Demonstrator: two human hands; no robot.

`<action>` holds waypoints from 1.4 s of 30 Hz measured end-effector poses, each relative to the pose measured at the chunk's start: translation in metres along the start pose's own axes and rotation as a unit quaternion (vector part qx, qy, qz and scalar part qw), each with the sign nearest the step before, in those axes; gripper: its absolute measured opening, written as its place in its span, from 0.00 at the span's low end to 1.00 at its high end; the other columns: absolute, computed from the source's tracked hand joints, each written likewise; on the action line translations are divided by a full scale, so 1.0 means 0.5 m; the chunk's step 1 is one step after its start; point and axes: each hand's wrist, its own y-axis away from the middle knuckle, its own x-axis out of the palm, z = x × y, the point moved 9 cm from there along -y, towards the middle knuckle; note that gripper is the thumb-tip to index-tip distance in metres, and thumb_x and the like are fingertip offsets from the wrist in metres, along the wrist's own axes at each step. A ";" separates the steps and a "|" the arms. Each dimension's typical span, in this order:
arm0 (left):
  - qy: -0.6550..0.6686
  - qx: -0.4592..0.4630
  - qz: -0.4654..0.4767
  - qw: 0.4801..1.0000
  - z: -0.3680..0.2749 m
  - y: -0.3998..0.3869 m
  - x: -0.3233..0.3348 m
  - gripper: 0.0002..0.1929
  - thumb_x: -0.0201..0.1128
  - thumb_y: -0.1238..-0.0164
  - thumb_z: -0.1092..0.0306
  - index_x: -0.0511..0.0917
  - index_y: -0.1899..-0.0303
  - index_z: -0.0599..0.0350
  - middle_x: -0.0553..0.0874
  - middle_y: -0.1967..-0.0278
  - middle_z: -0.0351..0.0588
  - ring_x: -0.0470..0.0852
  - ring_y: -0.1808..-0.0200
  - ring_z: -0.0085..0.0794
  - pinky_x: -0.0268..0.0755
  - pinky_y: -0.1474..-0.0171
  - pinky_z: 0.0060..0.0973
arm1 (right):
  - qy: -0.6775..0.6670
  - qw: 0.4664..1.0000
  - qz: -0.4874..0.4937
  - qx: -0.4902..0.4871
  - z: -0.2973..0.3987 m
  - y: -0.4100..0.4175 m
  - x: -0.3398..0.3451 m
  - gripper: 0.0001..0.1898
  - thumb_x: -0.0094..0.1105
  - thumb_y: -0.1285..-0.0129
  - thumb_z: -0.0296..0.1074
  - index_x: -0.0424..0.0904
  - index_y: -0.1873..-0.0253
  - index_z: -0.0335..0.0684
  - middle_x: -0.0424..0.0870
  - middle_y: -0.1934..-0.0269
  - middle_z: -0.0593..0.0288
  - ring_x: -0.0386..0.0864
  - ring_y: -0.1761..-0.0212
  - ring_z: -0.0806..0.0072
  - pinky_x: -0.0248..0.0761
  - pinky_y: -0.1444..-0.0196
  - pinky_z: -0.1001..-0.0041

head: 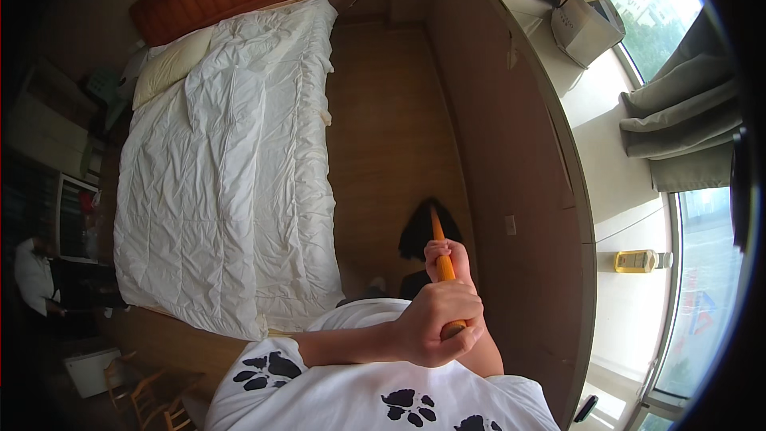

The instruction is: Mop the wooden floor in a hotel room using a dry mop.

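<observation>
The orange-brown wooden handle (pixel 445 269) of a mop runs down and away from my chest. My left hand (pixel 440 324) is closed around its top end, with the round butt showing beside the thumb. Lower on the shaft, my right hand (pixel 450 256) grips it too. At the far end, a dark, stringy mop head (pixel 417 232) rests on the wood-look floor (pixel 389 131), between the bed and the wall below the window ledge. Part of the mop head is hidden behind the handle and my right hand.
A bed with a white quilt (pixel 227 191) stands left of the floor strip. A low wall (pixel 508 161) bounds the right, its ledge holding a paper bag (pixel 583 24) and a bottle of yellow liquid (pixel 634 261). Another person (pixel 36 278) is at far left, near wooden chairs (pixel 143 395).
</observation>
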 end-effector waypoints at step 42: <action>-0.301 0.003 0.143 0.943 0.769 -0.860 -0.641 0.09 0.59 0.52 0.66 0.75 0.84 0.57 0.79 0.82 0.44 0.76 0.73 0.35 0.66 0.63 0.29 | 0.555 0.819 -0.143 -0.020 0.538 -0.927 0.860 0.11 0.57 0.36 0.33 0.62 0.65 0.42 0.65 0.79 0.67 0.57 0.87 0.86 0.52 0.89 0.87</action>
